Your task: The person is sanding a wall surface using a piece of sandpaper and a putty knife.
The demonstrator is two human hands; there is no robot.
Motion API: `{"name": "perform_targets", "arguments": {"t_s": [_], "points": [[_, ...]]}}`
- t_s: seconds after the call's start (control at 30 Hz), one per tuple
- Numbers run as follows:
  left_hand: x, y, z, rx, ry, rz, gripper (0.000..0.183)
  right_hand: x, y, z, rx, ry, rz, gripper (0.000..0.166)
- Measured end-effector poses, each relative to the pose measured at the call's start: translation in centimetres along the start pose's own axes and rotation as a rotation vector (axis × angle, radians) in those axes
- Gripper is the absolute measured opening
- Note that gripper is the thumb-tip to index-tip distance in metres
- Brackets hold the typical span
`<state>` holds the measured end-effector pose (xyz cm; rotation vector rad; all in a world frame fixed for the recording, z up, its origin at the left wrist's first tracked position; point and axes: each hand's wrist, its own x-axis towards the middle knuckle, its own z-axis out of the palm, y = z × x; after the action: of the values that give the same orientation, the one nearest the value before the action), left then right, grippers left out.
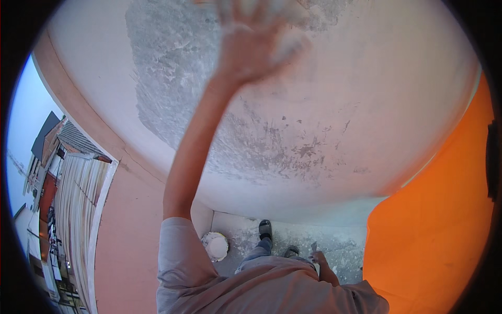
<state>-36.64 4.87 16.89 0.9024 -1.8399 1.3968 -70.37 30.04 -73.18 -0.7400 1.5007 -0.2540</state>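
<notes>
My left hand (pixel 255 43) is raised in front of the wall with its fingers spread, blurred by motion. Nothing shows in it; whether the palm touches the wall cannot be told, and the fingertips run past the top edge of view. Behind it, a rough grey patch (pixel 168 66) of bare or skimmed plaster spreads over the pale painted wall (pixel 392 98), with scraped marks (pixel 306 151) lower down. Low at my side, my right hand (pixel 319 258) grips a small scraper, likely a putty knife (pixel 313 246), its blade pointing away from me.
A bucket (pixel 215 246) of white paste stands on the spattered concrete floor (pixel 337 251), left of my sandalled feet (pixel 265 229). A low pink wall (pixel 129 235) borders the left, with rooftops beyond. A bright orange surface (pixel 423 235) rises on the right.
</notes>
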Motion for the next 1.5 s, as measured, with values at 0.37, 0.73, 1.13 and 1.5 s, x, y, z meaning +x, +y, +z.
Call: {"name": "perform_targets", "arguments": {"t_s": [0.37,0.73,1.13,1.5], "points": [[0.7,-2.9,-2.1,-0.059,-0.271,-0.034,0.067,0.4,6.9,-0.8,-0.547,0.01,-0.334,0.043],[-20.3,-22.6,0.5,0.002,0.197,-0.863,0.068,1.6,4.5,-2.6,-1.18,-0.034,-0.403,0.04],[-51.8,-6.8,6.6,-0.846,0.394,-1.809,0.084,1.3,3.8,-2.4,-1.17,-0.08,-0.525,0.04],[-21.5,-18.5,2.5,-0.251,0.238,-1.105,0.077,-0.7,4.6,-4.6,-0.908,-0.019,-0.148,0.035]]}}
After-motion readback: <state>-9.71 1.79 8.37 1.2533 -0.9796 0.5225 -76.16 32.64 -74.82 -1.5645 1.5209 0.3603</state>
